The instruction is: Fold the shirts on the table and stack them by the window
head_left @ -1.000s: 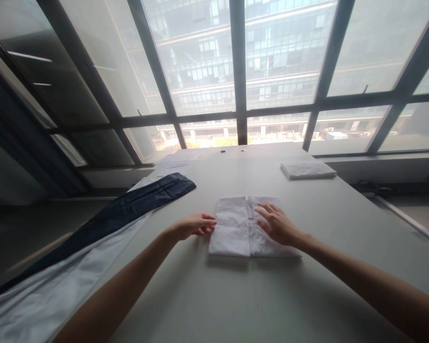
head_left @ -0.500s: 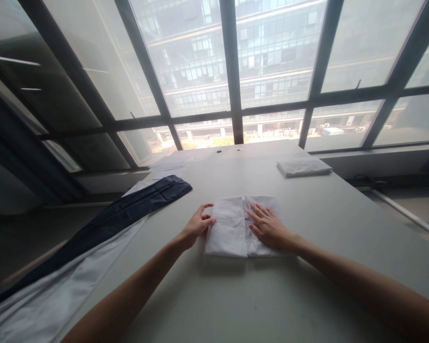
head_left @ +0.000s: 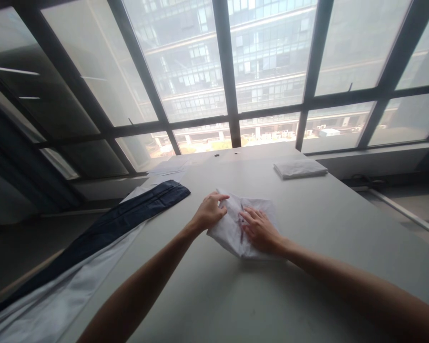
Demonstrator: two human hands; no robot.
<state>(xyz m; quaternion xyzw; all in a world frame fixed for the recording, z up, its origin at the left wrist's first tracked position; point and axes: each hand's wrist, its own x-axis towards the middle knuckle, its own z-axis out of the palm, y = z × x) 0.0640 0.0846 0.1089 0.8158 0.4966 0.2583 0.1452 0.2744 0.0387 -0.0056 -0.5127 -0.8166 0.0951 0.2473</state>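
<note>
A folded white garment (head_left: 228,234) lies on the white table (head_left: 200,305) in front of me; its exact kind does not show. My left hand (head_left: 209,212) grips its left edge between thumb and fingers, and that half is raised and tilted toward the middle. On the right half rests my right hand (head_left: 261,231), palm down with fingers extended, pressing the fabric near the centre gap. Part of the right half is hidden under that hand.
At the table's far right lies another folded white cloth (head_left: 300,168). Along the left edge, a dark navy garment (head_left: 143,205) lies over white fabric (head_left: 75,286) that hangs off the side. Thin white sheets (head_left: 168,169) lie at the back left. Large windows (head_left: 268,62) stand behind the table.
My left hand has closed on the garment's left edge and lifted it, moving slightly to the right. The left half has gone from flat to tilted. My right hand stays on the right half.
</note>
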